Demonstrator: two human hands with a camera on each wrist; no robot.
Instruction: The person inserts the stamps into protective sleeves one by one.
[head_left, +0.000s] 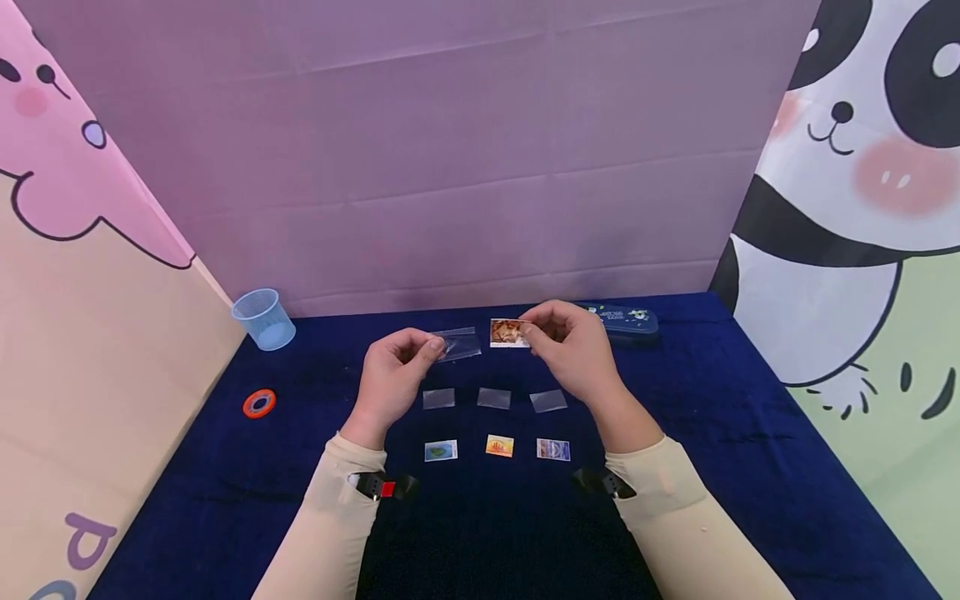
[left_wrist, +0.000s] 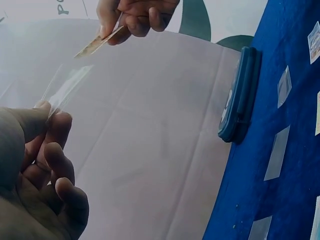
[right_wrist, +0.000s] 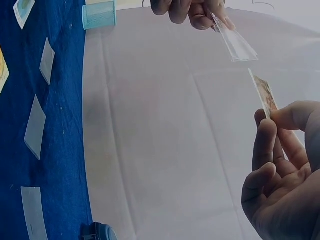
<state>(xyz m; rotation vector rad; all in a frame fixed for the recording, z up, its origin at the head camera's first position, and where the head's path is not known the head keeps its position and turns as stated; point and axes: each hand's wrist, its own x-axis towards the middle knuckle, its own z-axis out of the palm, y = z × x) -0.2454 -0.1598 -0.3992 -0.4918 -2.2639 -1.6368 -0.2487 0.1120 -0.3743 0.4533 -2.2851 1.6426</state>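
Between thumb and forefinger my left hand pinches a small clear plastic bag, held up in the air. My right hand pinches a small picture card with a brown and white print by its right edge. Card and bag face each other with a narrow gap between them, as the left wrist view also shows. Below the hands on the cloth lie three clear sleeves, a left one, a middle one and a right one. Nearer to me are a green-blue card, an orange card and a purple-blue card.
A dark blue cloth covers the table. At the back left stands a light blue mesh cup, with an orange tape roll in front of it. Behind my right hand is a dark blue case. A purple curtain hangs behind.
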